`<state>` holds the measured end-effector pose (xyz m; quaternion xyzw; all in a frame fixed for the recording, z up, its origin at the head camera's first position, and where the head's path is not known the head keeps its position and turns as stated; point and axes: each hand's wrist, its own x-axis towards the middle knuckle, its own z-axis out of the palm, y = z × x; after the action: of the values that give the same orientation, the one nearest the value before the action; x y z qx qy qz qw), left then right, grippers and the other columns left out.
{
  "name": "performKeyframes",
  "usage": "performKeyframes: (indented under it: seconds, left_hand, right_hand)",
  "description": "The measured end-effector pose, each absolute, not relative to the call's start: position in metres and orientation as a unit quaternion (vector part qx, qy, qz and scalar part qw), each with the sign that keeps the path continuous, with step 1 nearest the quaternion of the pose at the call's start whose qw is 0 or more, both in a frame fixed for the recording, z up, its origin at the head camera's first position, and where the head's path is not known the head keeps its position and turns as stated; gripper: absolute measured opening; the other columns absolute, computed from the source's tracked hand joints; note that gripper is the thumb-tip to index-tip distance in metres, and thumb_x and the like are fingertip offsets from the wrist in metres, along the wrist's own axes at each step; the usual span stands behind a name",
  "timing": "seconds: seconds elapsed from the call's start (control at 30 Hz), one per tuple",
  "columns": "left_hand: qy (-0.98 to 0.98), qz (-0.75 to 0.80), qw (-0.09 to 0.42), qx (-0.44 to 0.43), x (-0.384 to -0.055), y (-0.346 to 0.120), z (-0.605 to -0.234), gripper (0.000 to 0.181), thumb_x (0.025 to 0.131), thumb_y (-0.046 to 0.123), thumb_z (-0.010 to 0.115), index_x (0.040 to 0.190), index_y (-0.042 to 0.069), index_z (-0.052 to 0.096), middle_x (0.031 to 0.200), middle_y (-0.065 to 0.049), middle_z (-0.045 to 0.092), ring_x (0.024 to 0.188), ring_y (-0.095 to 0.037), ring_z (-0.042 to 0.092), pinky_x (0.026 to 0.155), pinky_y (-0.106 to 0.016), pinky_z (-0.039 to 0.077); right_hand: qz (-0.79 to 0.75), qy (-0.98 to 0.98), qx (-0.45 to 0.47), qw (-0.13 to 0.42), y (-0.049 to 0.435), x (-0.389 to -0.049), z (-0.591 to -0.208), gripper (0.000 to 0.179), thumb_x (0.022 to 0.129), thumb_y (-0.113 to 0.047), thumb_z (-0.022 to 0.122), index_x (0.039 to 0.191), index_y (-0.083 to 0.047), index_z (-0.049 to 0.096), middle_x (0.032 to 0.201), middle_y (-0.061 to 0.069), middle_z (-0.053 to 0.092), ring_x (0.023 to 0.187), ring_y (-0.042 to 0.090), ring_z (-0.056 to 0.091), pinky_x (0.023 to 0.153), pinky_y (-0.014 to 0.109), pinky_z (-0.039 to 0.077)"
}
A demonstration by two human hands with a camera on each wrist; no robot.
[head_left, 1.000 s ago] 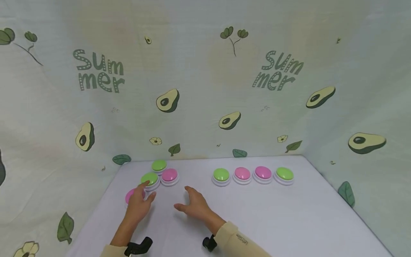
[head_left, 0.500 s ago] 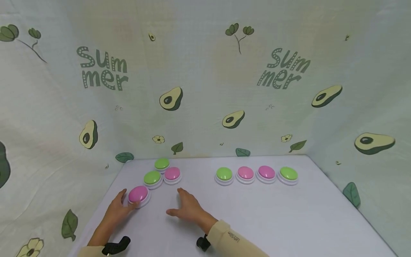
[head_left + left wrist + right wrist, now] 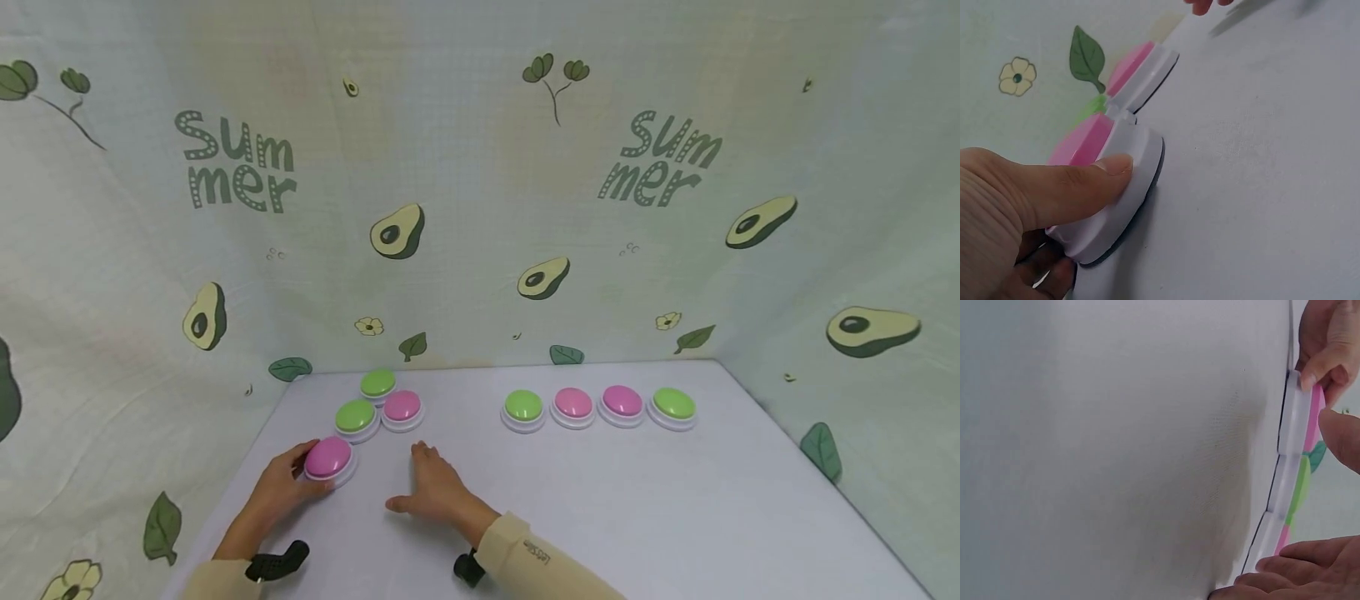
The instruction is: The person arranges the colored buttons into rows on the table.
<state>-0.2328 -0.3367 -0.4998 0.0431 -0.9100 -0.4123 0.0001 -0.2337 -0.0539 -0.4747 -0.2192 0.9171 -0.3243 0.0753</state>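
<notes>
At the table's left, my left hand grips the white base of a pink push button. In the left wrist view the thumb lies along the base's side, and the other fingers are partly hidden behind it. The base seems to sit on the table. Just behind is a green push button, with a second pink button and another green button close to it. My right hand is held over the table, right of the gripped button, fingers extended and thumb apart, holding nothing.
Farther right, a row of several buttons spans the back of the white table, from a green button to another green one. A printed cloth hangs behind and along the sides.
My left hand has drawn back from over the green and pink buttons to the front pink button's left side and taken hold of it. That button has shifted slightly right. My right hand moved slightly left.
</notes>
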Motion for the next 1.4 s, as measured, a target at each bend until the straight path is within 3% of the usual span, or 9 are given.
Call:
performKeyframes:
  seconds: [0.23, 0.5, 0.6, 0.83, 0.97, 1.03, 1.23, 1.4]
  left_hand:
    - [-0.896, -0.441, -0.018, 0.044, -0.227, -0.321, -0.502, 0.094, 0.079, 0.017, 0.094, 0.155, -0.005, 0.044, 0.157, -0.033, 0.043, 0.139, -0.053, 0.048, 0.112, -0.059, 0.045]
    - [-0.879, -0.476, -0.024, 0.026, -0.222, -0.307, -0.502, 0.083, 0.075, 0.011, 0.095, 0.148, -0.002, 0.057, 0.148, -0.027, 0.057, 0.124, -0.042, 0.064, 0.103, -0.05, 0.056]
    - [-0.87, -0.492, -0.027, 0.027, -0.221, -0.302, -0.503, 0.079, 0.075, 0.009, 0.096, 0.145, 0.0, 0.061, 0.146, -0.024, 0.06, 0.12, -0.036, 0.067, 0.1, -0.047, 0.058]
    - [-0.862, -0.507, -0.01, -0.015, -0.221, -0.297, -0.503, 0.07, 0.076, 0.003, 0.093, 0.139, -0.004, 0.065, 0.141, -0.024, 0.064, 0.124, -0.04, 0.066, 0.101, -0.045, 0.057]
    - [-0.861, -0.509, -0.005, -0.007, -0.222, -0.293, -0.503, 0.069, 0.075, 0.004, 0.094, 0.137, -0.003, 0.066, 0.14, -0.022, 0.065, 0.128, -0.041, 0.064, 0.104, -0.046, 0.055]
    - [-0.861, -0.508, 0.0, -0.003, -0.222, -0.29, -0.504, 0.069, 0.074, 0.004, 0.095, 0.137, -0.002, 0.067, 0.139, -0.021, 0.066, 0.128, -0.041, 0.063, 0.105, -0.047, 0.054]
    - [-0.852, -0.523, 0.025, -0.014, -0.224, -0.28, -0.508, 0.069, 0.074, 0.001, 0.094, 0.137, -0.003, 0.067, 0.136, -0.022, 0.067, 0.128, -0.041, 0.063, 0.107, -0.045, 0.053]
    - [-0.835, -0.548, 0.034, -0.018, -0.227, -0.263, -0.508, 0.07, 0.075, -0.002, 0.092, 0.139, -0.004, 0.064, 0.136, -0.023, 0.066, 0.127, -0.041, 0.064, 0.105, -0.042, 0.054]
  right_hand:
    - [-0.311, 0.923, -0.218, 0.069, -0.058, -0.233, -0.474, 0.092, 0.085, -0.037, 0.088, 0.152, 0.01, 0.045, 0.157, 0.026, 0.048, 0.147, 0.042, 0.043, 0.122, 0.05, 0.038]
    - [-0.318, 0.924, -0.206, 0.054, -0.069, -0.23, -0.467, 0.082, 0.087, -0.032, 0.087, 0.151, 0.005, 0.05, 0.156, 0.022, 0.051, 0.144, 0.043, 0.047, 0.111, 0.075, 0.038]
    - [-0.309, 0.93, -0.197, 0.04, -0.073, -0.229, -0.47, 0.073, 0.087, -0.031, 0.086, 0.144, 0.005, 0.057, 0.146, 0.022, 0.06, 0.136, 0.043, 0.055, 0.109, 0.078, 0.037]
    - [-0.318, 0.93, -0.183, 0.011, -0.082, -0.231, -0.475, 0.055, 0.084, -0.027, 0.088, 0.127, 0.002, 0.07, 0.119, 0.018, 0.074, 0.118, 0.039, 0.067, 0.107, 0.079, 0.038]
    - [-0.311, 0.933, -0.179, 0.0, -0.087, -0.233, -0.473, 0.05, 0.082, -0.031, 0.09, 0.121, -0.003, 0.073, 0.109, 0.012, 0.077, 0.106, 0.033, 0.07, 0.104, 0.075, 0.044]
    - [-0.309, 0.934, -0.179, -0.006, -0.087, -0.234, -0.474, 0.052, 0.081, -0.033, 0.091, 0.12, -0.005, 0.073, 0.107, 0.01, 0.077, 0.102, 0.029, 0.07, 0.103, 0.066, 0.049]
    - [-0.377, 0.908, -0.18, -0.014, -0.08, -0.239, -0.488, 0.06, 0.08, -0.025, 0.093, 0.13, -0.001, 0.07, 0.119, 0.011, 0.074, 0.11, 0.028, 0.068, 0.099, 0.043, 0.058]
    - [-0.428, 0.886, -0.174, -0.034, -0.066, -0.244, -0.491, 0.063, 0.077, -0.015, 0.094, 0.131, 0.003, 0.068, 0.124, 0.015, 0.073, 0.118, 0.032, 0.067, 0.104, 0.048, 0.055]
